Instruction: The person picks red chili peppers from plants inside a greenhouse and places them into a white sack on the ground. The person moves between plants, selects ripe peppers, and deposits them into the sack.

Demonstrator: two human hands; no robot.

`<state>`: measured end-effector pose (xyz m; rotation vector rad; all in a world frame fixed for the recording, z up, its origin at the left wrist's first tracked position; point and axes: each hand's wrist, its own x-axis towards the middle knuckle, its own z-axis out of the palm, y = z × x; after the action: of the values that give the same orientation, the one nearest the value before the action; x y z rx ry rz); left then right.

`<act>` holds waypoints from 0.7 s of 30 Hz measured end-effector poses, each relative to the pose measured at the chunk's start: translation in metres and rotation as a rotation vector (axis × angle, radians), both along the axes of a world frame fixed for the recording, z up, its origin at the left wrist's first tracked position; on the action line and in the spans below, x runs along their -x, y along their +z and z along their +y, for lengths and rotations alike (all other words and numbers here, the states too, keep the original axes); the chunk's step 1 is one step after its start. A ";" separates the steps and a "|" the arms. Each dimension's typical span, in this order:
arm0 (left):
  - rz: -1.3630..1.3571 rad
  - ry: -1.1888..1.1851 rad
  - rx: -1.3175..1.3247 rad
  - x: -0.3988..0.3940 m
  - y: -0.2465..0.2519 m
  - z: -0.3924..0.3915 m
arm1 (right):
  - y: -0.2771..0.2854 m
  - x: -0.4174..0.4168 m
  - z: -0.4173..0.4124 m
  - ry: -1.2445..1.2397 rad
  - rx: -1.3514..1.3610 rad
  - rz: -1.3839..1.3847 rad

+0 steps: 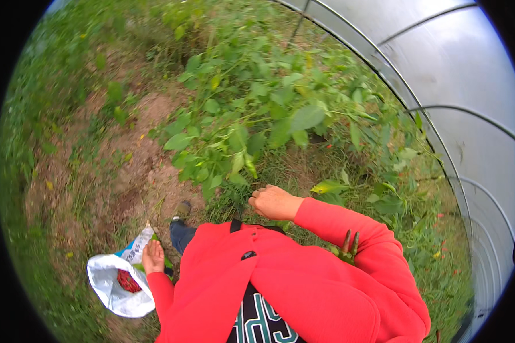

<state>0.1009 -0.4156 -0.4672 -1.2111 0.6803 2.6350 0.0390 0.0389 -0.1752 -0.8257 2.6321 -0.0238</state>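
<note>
My left hand (153,256) is at the lower left, palm showing and fingers apart, against the side of a woven plastic sack (119,305). The sack stands open-mouthed, with red chili peppers (128,281) inside. Near the middle, my right hand (266,201) is bent with curled fingers, in front of my body and just below the leafy pepper plants (240,141). Its fingertips are turned away, so whether it holds anything is hidden. A green pepper (251,166) hangs from a plant just above the right hand.
Bare soil (150,111) with weeds runs along the left. Clear plastic greenhouse sheeting (459,64) over metal hoops (463,109) curves along the right. A yellowing leaf (329,186) is right of my right hand. A shoe (183,208) shows on the ground by my trouser leg.
</note>
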 end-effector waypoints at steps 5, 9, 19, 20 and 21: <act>0.280 -0.728 0.130 0.082 0.104 0.140 | -0.031 -0.041 0.124 -0.425 -0.331 -0.111; 0.404 -1.120 0.215 0.111 0.163 0.215 | -0.031 -0.092 0.244 -0.800 -0.660 -0.074; 0.470 -1.655 0.422 0.144 0.190 0.315 | -0.056 -0.262 0.319 -1.240 -0.840 -0.034; 0.484 -1.682 0.461 0.148 0.195 0.329 | -0.059 -0.274 0.320 -1.267 -0.803 0.017; 0.582 -1.691 0.548 0.153 0.196 0.342 | -0.059 -0.283 0.318 -1.276 -0.789 0.035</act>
<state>-0.0519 -0.0736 -0.2709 0.3016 1.5668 1.2184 0.3221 0.3571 -0.2342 1.0927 2.3773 0.6179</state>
